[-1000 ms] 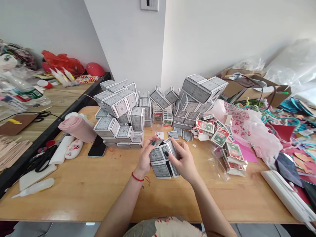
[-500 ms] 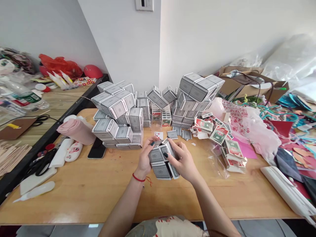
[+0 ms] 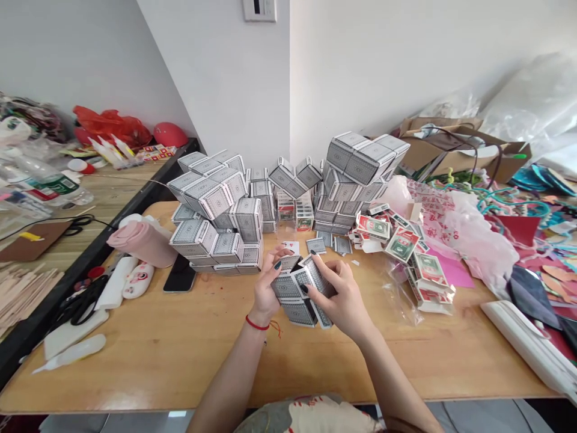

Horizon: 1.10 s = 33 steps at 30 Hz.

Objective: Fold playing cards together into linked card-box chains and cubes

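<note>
Low over the near middle of the table is a box made of folded playing cards (image 3: 296,314) with grey patterned backs. My left hand (image 3: 267,291), with a red cord on its wrist, is closed around its left side, fingers over the top edge. My right hand (image 3: 346,296) pinches a card piece on the right side between thumb and fingers. That piece leans outward, with a dark gap between it and the rest. Just beyond lie a face-up card (image 3: 291,246) and some loose grey-backed cards (image 3: 341,245).
Stacked card boxes stand at left (image 3: 216,243) and right (image 3: 356,162). Opened card packs (image 3: 401,245) and a printed plastic bag (image 3: 455,216) lie on the right. A phone (image 3: 179,275), a pink cup (image 3: 139,242), scissors (image 3: 88,300) and a glue bottle (image 3: 76,352) are at left.
My right hand has moved slightly right with the card piece, and the gap along the card box's right side is wider. My left hand keeps its hold.
</note>
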Tool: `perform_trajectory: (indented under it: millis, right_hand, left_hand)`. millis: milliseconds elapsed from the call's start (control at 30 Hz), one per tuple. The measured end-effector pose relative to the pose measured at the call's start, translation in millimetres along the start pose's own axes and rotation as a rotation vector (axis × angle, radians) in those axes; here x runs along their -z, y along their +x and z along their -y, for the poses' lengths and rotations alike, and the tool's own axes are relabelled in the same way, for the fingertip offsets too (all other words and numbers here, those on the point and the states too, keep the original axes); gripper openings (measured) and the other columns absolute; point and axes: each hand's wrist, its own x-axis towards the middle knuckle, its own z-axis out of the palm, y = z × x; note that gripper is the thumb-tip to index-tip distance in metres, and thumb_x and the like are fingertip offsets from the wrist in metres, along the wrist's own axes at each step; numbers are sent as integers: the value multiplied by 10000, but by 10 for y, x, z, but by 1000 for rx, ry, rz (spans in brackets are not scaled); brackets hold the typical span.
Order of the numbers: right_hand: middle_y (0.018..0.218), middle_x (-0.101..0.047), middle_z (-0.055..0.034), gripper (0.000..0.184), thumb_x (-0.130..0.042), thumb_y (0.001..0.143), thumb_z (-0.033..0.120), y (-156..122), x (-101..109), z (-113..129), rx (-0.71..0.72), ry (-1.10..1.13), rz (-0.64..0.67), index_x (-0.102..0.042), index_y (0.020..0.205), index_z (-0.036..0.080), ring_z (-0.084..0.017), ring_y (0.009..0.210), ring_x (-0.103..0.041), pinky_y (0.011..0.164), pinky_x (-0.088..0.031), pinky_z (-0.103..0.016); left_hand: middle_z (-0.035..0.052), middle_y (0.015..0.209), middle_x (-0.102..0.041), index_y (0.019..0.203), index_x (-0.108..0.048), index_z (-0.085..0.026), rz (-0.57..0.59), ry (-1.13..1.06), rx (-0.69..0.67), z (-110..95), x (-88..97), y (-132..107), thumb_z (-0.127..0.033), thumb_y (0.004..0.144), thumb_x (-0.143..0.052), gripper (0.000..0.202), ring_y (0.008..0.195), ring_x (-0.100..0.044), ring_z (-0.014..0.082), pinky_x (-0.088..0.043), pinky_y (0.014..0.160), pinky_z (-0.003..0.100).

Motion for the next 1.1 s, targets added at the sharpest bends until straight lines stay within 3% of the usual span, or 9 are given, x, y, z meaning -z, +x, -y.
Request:
perform_trajectory:
  millis: [233,433,1100]
  right_hand:
    - [912,-495,-75,523,-620,747,357,-27,51,91,136,-66,-99,-511,1244,233,-232,854,-474,772,-429,-410]
    - [902,-489,-71,513,-626,736,339,-22,102,158,171,-85,-122,-519,1225,225,-225,822,-467,741,-420,-400]
    - [938,-480,-71,515,-626,735,339,-22,135,187,234,-94,-32,-514,1232,268,-236,872,-453,772,-397,-416]
  left_hand:
    - [69,995,-536,1060,-548,-201,68,-48,-143,20,-2,62,-310,657,-588,419,934,-527,222,-413,847,347]
    - [75,1021,-531,1070,-543,-201,104,-16,-202,9,-28,112,-362,680,-584,423,957,-519,225,-413,860,347]
    - [69,973,-543,1040,-549,-192,58,17,-112,8,-9,131,-411,792,-483,338,861,-540,191,-427,807,329]
